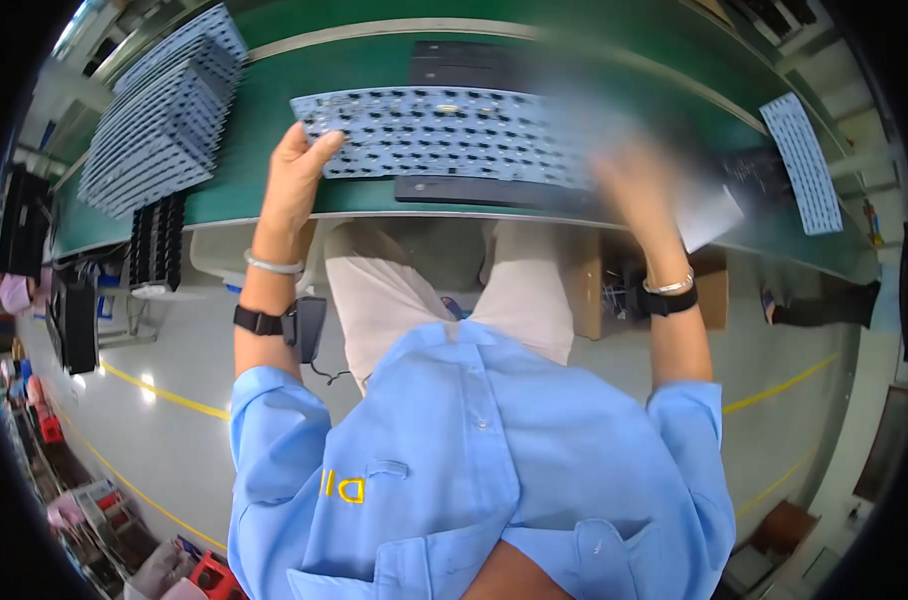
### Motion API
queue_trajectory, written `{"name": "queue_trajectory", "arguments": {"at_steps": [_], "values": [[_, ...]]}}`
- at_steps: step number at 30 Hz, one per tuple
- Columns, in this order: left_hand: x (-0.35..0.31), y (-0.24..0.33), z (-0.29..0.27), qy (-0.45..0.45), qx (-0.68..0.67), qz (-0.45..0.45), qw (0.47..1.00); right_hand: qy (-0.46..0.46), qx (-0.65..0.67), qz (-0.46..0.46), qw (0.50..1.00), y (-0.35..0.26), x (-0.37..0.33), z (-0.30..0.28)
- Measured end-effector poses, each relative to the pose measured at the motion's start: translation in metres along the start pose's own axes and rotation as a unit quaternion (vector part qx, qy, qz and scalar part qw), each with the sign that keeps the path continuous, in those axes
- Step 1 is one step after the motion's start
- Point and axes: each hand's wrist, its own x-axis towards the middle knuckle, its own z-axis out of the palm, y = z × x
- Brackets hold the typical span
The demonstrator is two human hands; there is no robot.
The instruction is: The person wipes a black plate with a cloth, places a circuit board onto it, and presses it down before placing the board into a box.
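Observation:
A light blue keyboard plate (434,135) with rows of black switch parts spans the space between my two hands. My left hand (299,165) is closed on its left end, thumb on the top face. At the right end of the plate is my right hand (639,190), blurred, so I cannot tell whether its fingers grip the edge. Under the plate lies a black keyboard-like tray or case (459,188), its near and far edges showing. A white sheet-like piece (712,218) is beside my right hand.
A tall stack of similar plates (164,125) stands at the left of the green bench (314,65). Another plate (802,165) lies at the far right, near dark parts (756,172). Black strips (157,240) overhang the bench's left front edge. An open cardboard box (712,285) sits below.

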Motion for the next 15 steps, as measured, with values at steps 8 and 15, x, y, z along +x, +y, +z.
{"name": "queue_trajectory", "arguments": {"at_steps": [8, 15], "values": [[0.004, -0.001, -0.003, -0.015, 0.020, 0.006, 1.000, -0.016, 0.024, -0.040, 0.999, 0.011, 0.006, -0.002], [-0.008, 0.005, 0.006, 0.025, 0.081, -0.005, 0.996, -0.020, -0.084, -0.042, 0.995, 0.004, -0.002, -0.013]]}}
